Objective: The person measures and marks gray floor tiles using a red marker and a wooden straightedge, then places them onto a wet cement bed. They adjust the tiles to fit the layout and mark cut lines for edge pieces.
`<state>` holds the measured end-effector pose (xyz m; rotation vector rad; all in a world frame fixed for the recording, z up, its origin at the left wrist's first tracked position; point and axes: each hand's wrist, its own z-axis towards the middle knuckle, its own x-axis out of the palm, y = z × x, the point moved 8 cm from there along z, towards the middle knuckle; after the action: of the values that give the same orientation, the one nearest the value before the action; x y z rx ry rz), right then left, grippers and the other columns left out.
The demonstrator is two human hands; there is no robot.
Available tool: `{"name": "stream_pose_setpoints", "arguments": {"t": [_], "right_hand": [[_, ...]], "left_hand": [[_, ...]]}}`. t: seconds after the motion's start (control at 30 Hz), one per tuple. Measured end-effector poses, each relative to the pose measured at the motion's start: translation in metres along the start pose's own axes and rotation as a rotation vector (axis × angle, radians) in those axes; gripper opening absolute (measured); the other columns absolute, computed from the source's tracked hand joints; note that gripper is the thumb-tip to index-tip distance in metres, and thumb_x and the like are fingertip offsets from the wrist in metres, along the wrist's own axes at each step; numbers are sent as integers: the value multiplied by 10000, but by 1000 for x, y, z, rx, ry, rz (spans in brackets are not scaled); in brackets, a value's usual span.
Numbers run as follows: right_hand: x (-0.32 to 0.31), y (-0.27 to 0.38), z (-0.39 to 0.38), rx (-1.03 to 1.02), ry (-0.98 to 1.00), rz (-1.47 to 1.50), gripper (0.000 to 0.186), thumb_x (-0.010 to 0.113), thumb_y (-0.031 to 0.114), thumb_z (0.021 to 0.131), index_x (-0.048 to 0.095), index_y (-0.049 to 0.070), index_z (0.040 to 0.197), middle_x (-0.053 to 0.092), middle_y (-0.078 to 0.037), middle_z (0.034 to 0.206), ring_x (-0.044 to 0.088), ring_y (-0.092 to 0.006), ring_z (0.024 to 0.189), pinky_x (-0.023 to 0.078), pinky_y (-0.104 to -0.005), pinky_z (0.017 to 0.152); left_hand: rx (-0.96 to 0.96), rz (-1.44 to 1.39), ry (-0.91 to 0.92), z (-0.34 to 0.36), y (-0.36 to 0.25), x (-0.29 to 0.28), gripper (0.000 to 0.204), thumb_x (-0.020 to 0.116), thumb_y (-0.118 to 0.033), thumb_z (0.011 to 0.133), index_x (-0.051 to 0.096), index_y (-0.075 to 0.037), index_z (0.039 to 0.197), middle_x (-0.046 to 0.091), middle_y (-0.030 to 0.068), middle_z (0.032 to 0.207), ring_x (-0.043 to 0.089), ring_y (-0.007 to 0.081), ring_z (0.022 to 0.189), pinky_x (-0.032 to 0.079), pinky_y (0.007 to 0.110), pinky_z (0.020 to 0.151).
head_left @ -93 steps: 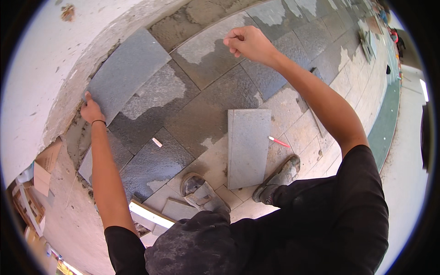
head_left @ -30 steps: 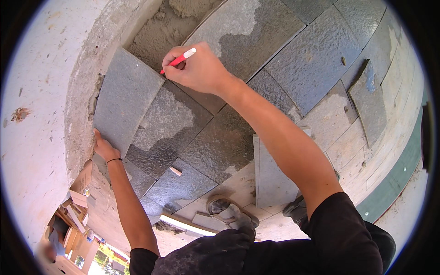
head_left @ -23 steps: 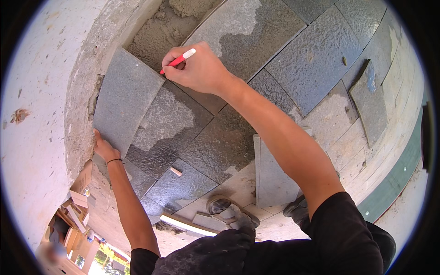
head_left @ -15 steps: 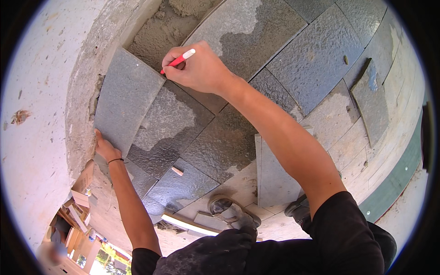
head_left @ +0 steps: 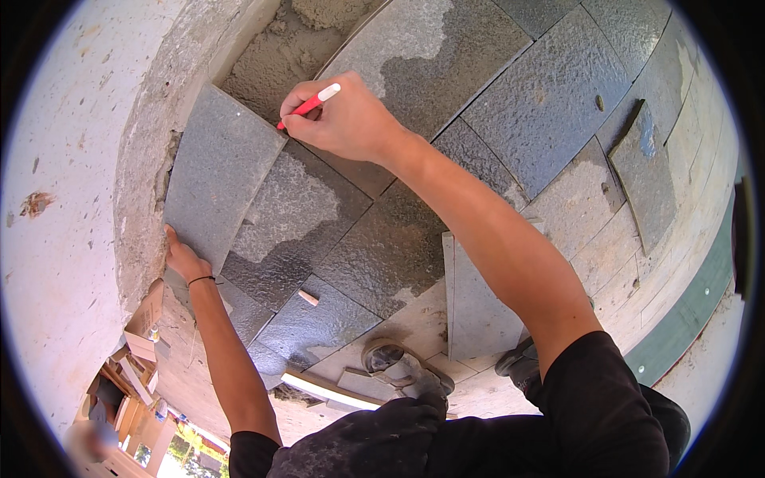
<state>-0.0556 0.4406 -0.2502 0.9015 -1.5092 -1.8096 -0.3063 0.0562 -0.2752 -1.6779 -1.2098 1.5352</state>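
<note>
My right hand (head_left: 343, 119) is closed round a red marker (head_left: 325, 97) with a white end. Its tip points down at the far right corner of a loose grey stone tile (head_left: 219, 155). That tile lies along the rough wall base, over the edge of the laid tiles. At the tile's near end, my left hand (head_left: 186, 256) grips its edge, some fingers hidden by the tile. Just beyond the tile's far edge is a patch of bare mortar (head_left: 275, 56). Dark, partly wet tiles (head_left: 303, 203) lie beneath my right forearm.
A small stub (head_left: 308, 298) lies on a wet tile. One grey slab (head_left: 482, 303) rests by my feet, and a broken tile piece (head_left: 644, 179) lies on the right. The white wall (head_left: 72, 159) rises at left. Wooden boards and a blurred person are at lower left.
</note>
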Motion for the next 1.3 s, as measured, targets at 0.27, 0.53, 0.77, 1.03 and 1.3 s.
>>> {"name": "stream_pose_setpoints", "arguments": {"t": [0.27,0.53,0.77,1.03,1.3], "right_hand": [[-4,-3,0,193,-5,161,158,677,175,781,713,21,783,689,-97,679,644,-183,599,525,-314,616],[-3,3,0,29,-2,20,145,655,168,812,716,38,830,675,-73,673,621,-150,591,506,-287,584],[1,0,1,20,10,-11,136,648,158,825,718,43,847,676,-63,679,604,-125,583,493,-277,561],[0,0,0,66,29,26,130,643,148,834,710,40,857,673,-51,694,609,-107,602,492,-270,581],[-5,-13,2,294,4,418,148,678,156,807,713,13,827,685,-59,698,655,-108,643,516,-255,599]], "left_hand": [[30,15,-1,0,-1,-1,606,640,-362,938,537,125,1283,571,169,1300,554,276,1144,414,365,1028],[35,-5,9,4,1,-1,596,643,-356,938,541,125,1276,575,161,1295,554,270,1143,411,358,1028],[48,-2,21,5,1,-2,582,641,-349,941,553,125,1267,583,158,1282,558,260,1133,412,350,1022],[67,0,4,8,1,-3,589,639,-361,943,557,128,1261,588,164,1276,561,259,1122,416,346,1011],[51,8,3,2,1,-2,576,630,-352,948,555,119,1271,594,165,1271,559,257,1135,401,343,1029]]}}
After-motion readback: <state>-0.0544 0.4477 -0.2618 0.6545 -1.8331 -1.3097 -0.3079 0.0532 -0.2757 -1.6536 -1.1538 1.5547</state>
